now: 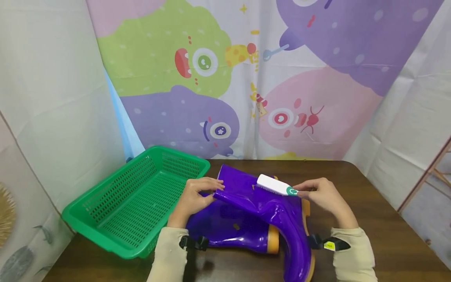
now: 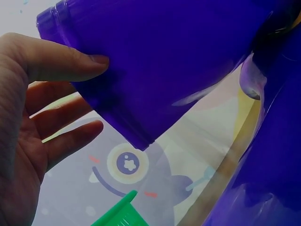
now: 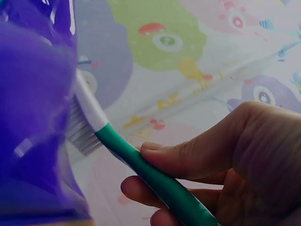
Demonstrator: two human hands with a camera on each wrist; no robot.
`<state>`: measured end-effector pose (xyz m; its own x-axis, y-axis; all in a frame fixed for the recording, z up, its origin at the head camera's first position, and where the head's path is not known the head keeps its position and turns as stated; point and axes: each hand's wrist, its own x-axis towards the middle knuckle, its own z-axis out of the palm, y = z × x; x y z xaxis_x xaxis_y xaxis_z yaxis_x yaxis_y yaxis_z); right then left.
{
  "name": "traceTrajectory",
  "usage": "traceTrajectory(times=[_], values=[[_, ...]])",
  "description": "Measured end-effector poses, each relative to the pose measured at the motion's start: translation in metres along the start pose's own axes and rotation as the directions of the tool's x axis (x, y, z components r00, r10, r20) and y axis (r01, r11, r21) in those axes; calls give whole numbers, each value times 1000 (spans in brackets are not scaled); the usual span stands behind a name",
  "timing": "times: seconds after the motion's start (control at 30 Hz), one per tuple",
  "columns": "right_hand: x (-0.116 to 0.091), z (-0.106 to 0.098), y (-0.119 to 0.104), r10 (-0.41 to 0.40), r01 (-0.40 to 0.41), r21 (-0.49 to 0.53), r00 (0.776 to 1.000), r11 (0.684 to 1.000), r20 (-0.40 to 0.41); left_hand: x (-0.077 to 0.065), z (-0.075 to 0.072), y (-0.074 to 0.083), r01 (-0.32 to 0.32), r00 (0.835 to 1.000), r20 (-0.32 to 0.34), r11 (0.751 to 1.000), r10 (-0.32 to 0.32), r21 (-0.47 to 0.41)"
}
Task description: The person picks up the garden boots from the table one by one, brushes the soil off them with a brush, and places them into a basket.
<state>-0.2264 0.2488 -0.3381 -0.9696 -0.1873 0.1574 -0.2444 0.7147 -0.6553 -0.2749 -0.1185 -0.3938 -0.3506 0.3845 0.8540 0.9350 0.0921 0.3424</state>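
Between right fingers (image 3: 141, 190), pinched brush handle (image 3: 150, 175), between left fingers (image 2: 67, 112), pinched purple boot cuff (image 2: 129, 125)

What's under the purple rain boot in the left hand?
Another purple rain boot, with part of its shaft and orange sole showing. The upper boot covers much of the rest.

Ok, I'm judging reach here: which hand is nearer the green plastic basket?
Left. The left hand, just beside the green plastic basket, grips the top edge of the upper purple rain boot; the right hand is farther off, across the boot, holding the white-and-green brush.
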Motion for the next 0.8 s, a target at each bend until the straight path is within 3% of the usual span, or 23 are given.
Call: traceTrajectory(times=[0.2, 0.33, 0.4, 0.47, 0.6, 0.8], values=[[-6, -7, 1, 17, -16, 18, 998, 1000, -58, 0, 0, 0, -2, 1000, -2, 1000, 2, 0], [-3, 0, -6, -120, 132, 75, 982, 988, -147, 0, 0, -2, -12, 1000, -9, 1000, 12, -3], [0, 7, -10, -195, 211, 123, 972, 970, -134, -1, -1, -2, -6, 1000, -10, 1000, 6, -6], [4, 15, -13, -241, 248, 138, 968, 959, -69, -1, -1, -1, 8, 1000, -6, 1000, -8, -11], [7, 23, -16, -200, 194, 99, 978, 976, 60, -1, 0, 1, 19, 1000, -3, 1000, -19, -6], [4, 14, -15, -52, 52, 6, 998, 999, 33, -1, 0, 0, 7, 1000, -6, 1000, -7, -2]])
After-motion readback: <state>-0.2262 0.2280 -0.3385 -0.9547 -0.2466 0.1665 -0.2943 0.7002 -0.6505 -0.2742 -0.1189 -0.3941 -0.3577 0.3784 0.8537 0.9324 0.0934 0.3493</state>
